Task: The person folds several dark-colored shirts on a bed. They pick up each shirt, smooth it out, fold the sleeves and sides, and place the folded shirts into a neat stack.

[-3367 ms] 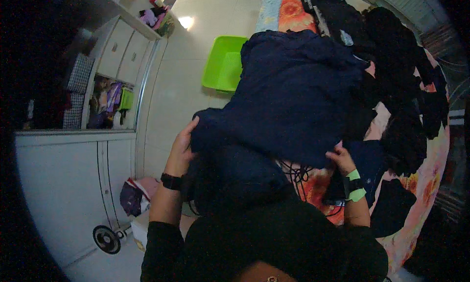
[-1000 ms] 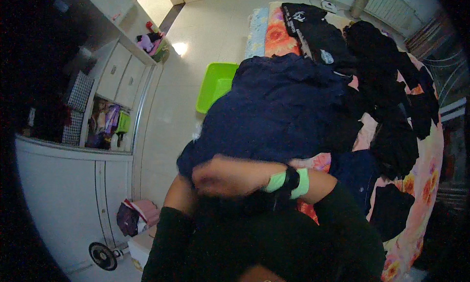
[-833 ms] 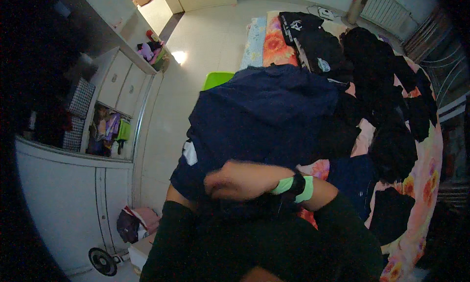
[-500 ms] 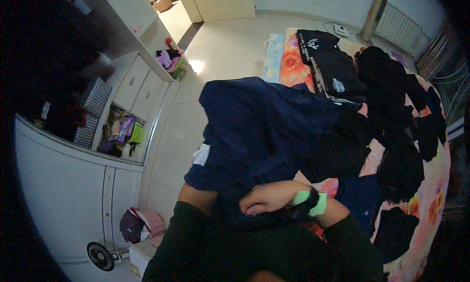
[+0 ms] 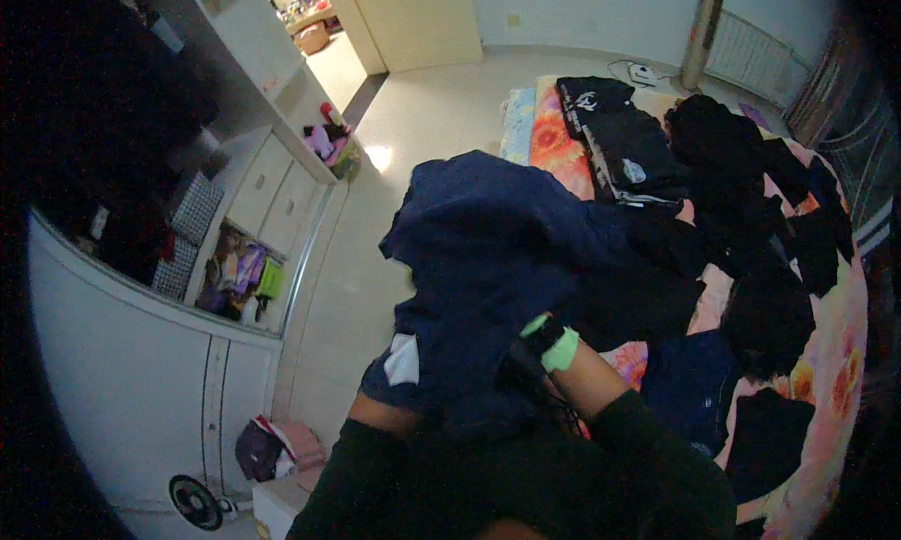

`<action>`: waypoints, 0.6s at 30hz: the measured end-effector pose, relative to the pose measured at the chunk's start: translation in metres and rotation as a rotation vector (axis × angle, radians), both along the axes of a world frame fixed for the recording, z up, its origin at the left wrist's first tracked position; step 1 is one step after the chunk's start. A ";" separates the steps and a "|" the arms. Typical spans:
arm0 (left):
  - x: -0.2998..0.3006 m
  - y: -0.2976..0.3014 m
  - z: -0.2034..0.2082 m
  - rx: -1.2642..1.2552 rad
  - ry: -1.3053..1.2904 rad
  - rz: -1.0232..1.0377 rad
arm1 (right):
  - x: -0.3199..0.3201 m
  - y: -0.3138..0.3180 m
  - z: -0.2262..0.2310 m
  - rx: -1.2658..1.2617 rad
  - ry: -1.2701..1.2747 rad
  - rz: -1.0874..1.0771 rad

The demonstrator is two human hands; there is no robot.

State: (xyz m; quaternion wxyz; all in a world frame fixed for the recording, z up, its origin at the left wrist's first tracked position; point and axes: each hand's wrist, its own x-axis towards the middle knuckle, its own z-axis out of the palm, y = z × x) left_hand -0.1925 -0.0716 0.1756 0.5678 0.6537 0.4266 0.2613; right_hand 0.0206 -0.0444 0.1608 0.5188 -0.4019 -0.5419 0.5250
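A large navy-blue garment [image 5: 488, 230] hangs bunched in front of me, its far part raised over the floor and its right side reaching the bed. A white patch [image 5: 404, 360] shows on its left side. My left forearm goes into the cloth, and only the wrist of my left hand [image 5: 383, 414] is visible; the fingers are covered. My right arm reaches into the garment's middle. A light-green band with a dark piece on it [image 5: 560, 348] circles the right wrist. Cloth hides my right hand's fingers, so I cannot see its grip.
On the floral bedspread [image 5: 554, 136] lie a stack of folded black clothes [image 5: 633, 155], loose black clothes [image 5: 732, 165] and folded navy cloth [image 5: 690, 380]. To the left are an open wardrobe with drawers [image 5: 258, 188], a small fan [image 5: 195, 501] and a white box [image 5: 272, 507].
My right hand has moved from lying over the near part of the garment, fingers visible, up into the cloth. The garment's far part has bunched and narrowed, and the white patch shows more fully.
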 end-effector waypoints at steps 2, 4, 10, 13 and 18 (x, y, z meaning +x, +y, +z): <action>-0.017 -0.016 0.018 0.025 -0.007 -0.036 | 0.015 0.008 0.017 -0.033 0.170 -0.086; -0.036 -0.019 0.039 0.068 -0.041 0.003 | 0.039 0.015 0.036 -0.048 0.372 -0.149; -0.057 0.034 0.067 0.007 -0.291 0.170 | 0.080 0.009 0.078 -0.027 0.674 -0.127; -0.055 0.035 0.058 -0.098 -0.415 0.114 | 0.073 -0.002 0.091 -0.008 0.671 -0.121; -0.073 0.009 0.051 -0.259 -0.503 0.006 | 0.090 -0.021 0.113 0.086 0.556 -0.095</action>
